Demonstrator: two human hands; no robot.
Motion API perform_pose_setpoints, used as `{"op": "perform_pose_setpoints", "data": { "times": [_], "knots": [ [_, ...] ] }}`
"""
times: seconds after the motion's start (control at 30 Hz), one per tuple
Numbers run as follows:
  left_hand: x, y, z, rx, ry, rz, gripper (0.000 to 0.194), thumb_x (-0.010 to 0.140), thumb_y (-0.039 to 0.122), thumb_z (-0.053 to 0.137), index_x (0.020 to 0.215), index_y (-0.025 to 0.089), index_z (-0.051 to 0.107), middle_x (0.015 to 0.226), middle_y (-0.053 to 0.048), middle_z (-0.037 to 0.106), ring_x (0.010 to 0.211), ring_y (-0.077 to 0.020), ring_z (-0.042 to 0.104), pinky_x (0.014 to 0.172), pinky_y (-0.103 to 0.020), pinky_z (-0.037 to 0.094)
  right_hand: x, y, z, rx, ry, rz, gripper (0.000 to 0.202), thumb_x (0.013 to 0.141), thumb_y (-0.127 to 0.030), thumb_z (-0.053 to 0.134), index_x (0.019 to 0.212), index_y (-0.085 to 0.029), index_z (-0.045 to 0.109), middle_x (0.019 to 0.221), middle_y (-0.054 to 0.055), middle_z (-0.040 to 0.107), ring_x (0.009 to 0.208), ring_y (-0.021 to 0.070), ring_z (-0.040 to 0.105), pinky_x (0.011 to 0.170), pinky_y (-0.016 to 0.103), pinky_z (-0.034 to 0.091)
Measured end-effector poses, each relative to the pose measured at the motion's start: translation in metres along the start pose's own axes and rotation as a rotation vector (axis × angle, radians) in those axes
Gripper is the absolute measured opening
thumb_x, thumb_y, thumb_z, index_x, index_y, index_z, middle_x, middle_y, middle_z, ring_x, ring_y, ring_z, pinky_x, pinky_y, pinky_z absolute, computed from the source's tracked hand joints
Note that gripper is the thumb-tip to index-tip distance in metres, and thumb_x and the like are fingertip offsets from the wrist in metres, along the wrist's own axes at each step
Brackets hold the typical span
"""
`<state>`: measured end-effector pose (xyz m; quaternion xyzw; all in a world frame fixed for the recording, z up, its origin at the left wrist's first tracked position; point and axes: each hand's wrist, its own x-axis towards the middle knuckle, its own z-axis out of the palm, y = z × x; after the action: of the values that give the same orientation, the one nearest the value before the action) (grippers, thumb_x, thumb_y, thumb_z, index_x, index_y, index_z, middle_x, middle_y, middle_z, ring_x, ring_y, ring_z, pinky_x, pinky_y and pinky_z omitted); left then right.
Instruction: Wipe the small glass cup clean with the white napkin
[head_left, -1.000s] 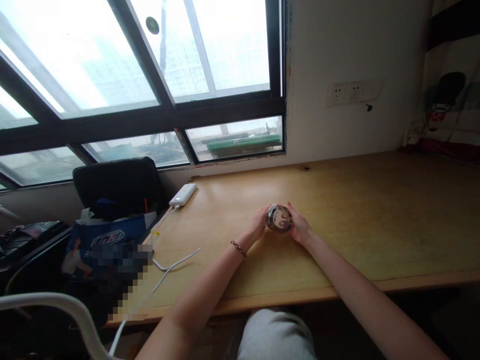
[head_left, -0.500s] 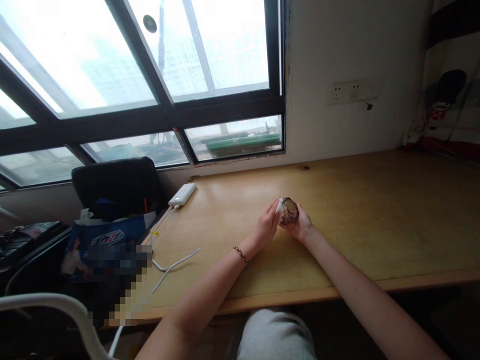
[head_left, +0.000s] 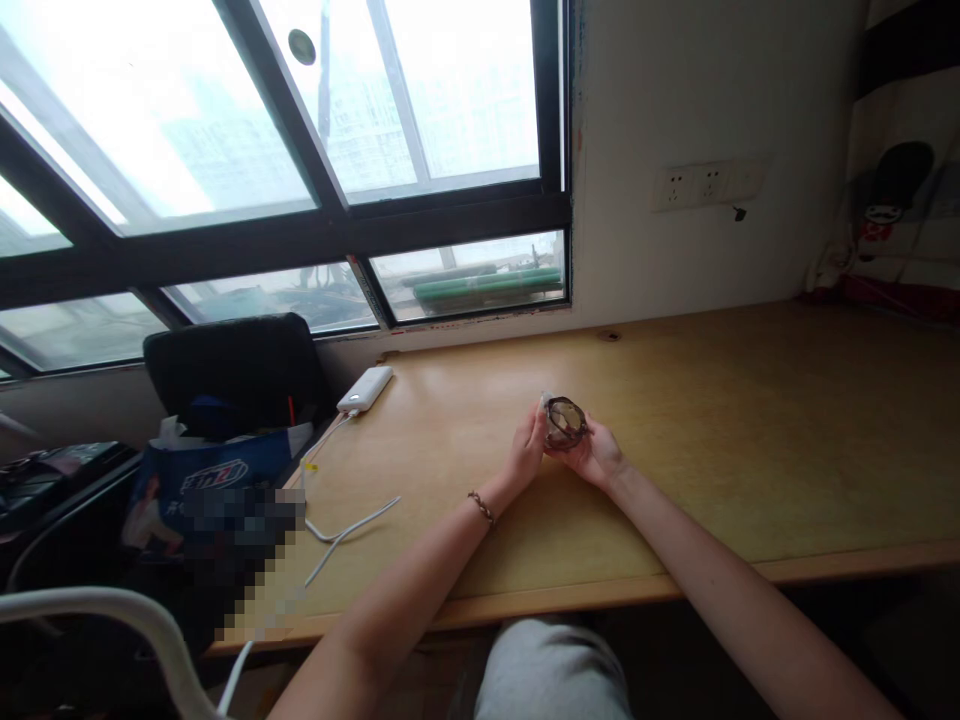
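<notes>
A small brown, see-through round cup [head_left: 565, 422] is held above the wooden table, its round rim turned up toward me. My left hand [head_left: 528, 444] is at the cup's left side, pressing something white and thin, perhaps a tissue or cloth [head_left: 546, 399], against it. From the right and below, my right hand [head_left: 598, 452] grips the cup with bent fingers. Part of the fingers of both hands is hidden behind the cup.
On the wooden table [head_left: 750, 430], a white power bank [head_left: 365, 389] lies at the left with a white cable [head_left: 352, 530]. A black chair [head_left: 232, 370] with a blue bag [head_left: 217, 475] stands left of the table. Window and wall are behind.
The cup has shifted slightly left and turned, so its round rim shows more openly. Both hands have moved a little with it, and less of the white material shows.
</notes>
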<state>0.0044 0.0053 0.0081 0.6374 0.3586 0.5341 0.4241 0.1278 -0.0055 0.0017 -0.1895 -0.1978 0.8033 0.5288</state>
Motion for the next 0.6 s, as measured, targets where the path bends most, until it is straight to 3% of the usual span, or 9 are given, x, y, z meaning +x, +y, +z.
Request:
{"op": "perform_pose_setpoints", "data": {
  "times": [0.1, 0.2, 0.4, 0.53, 0.6],
  "knots": [
    [-0.006, -0.005, 0.006, 0.081, -0.053, 0.149, 0.048, 0.082, 0.043, 0.038, 0.123, 0.019, 0.036, 0.125, -0.007, 0.042, 0.117, -0.0196, 0.035, 0.101, -0.033, 0.023, 0.001, -0.004, 0.000, 0.048, 0.027, -0.054, 0.044, 0.087, -0.036, 0.019, 0.087, -0.017, 0.059, 0.080, 0.008, 0.067, 0.078, 0.0210, 0.061, 0.076, 0.044, 0.044],
    [-0.008, -0.010, 0.009, 0.101, -0.053, 0.188, 0.055, 0.081, 0.045, 0.040, 0.128, 0.019, 0.028, 0.131, -0.009, 0.033, 0.122, -0.0206, 0.028, 0.104, -0.034, 0.017, 0.000, -0.006, 0.001, 0.072, 0.012, -0.056, 0.042, 0.087, -0.034, 0.021, 0.084, -0.017, 0.059, 0.078, 0.008, 0.067, 0.078, 0.0209, 0.061, 0.075, 0.044, 0.044],
    [0.000, -0.013, 0.005, -0.191, 0.058, -0.023, 0.056, 0.077, 0.052, 0.043, 0.120, 0.017, 0.041, 0.124, -0.009, 0.044, 0.120, -0.0213, 0.033, 0.103, -0.033, 0.020, -0.004, -0.011, 0.001, 0.062, -0.095, 0.009, 0.028, 0.083, -0.029, 0.035, 0.091, -0.016, 0.059, 0.090, 0.008, 0.066, 0.085, 0.0211, 0.060, 0.081, 0.044, 0.043],
    [0.007, -0.017, 0.009, -0.585, -0.028, -0.209, 0.063, 0.071, 0.062, 0.042, 0.110, 0.014, 0.052, 0.118, -0.009, 0.052, 0.116, -0.0230, 0.039, 0.102, -0.034, 0.025, -0.003, -0.012, 0.000, 0.096, 0.014, -0.048, 0.019, 0.081, -0.024, 0.045, 0.087, -0.015, 0.060, 0.084, 0.007, 0.067, 0.085, 0.0199, 0.061, 0.083, 0.039, 0.044],
    [0.008, -0.020, 0.013, -0.650, -0.066, -0.239, 0.065, 0.070, 0.065, 0.040, 0.110, 0.014, 0.053, 0.120, -0.009, 0.050, 0.118, -0.0227, 0.037, 0.103, -0.033, 0.023, 0.000, -0.010, -0.001, 0.107, 0.074, -0.086, 0.019, 0.081, -0.026, 0.046, 0.084, -0.014, 0.061, 0.081, 0.007, 0.068, 0.085, 0.0191, 0.062, 0.082, 0.037, 0.045]
  ]
}}
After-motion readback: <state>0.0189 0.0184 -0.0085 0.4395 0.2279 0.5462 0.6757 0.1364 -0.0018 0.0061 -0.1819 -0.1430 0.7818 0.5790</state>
